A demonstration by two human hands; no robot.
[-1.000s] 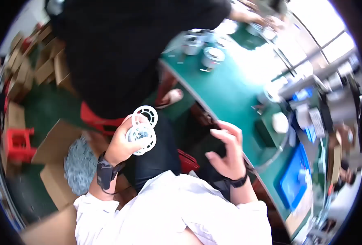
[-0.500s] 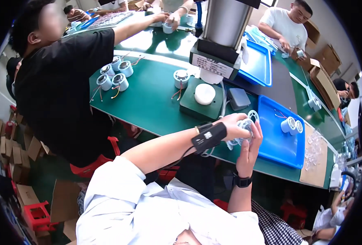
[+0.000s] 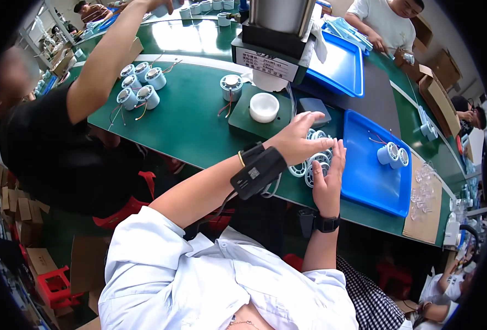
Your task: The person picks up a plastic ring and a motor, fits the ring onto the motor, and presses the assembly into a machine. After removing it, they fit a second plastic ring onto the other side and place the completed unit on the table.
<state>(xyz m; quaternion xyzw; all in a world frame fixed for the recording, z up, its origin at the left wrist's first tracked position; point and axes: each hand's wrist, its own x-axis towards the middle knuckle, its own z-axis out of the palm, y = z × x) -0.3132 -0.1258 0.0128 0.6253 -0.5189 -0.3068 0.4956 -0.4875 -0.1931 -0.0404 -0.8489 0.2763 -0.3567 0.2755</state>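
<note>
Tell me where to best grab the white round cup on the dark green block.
Grip the white round cup by its outer rim, from above. It sits upright, open side up, on the dark green block, its sides free all round; the hands are off to its right.

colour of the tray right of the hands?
Blue: the tray is plain bright blue, holding two pale cylindrical parts. Head view shows it clearly.

Person is wearing a white long-sleeved shirt, sleeves pushed up to the elbows, forearms bare. Left hand (image 3: 301,140): wrist is carrying a black boxy device on a wide black strap, small grey label on top, thin cable trailing off it, plus a thin gold bangle. Right hand (image 3: 327,181): wrist is wearing a black watch on a black band.
</note>
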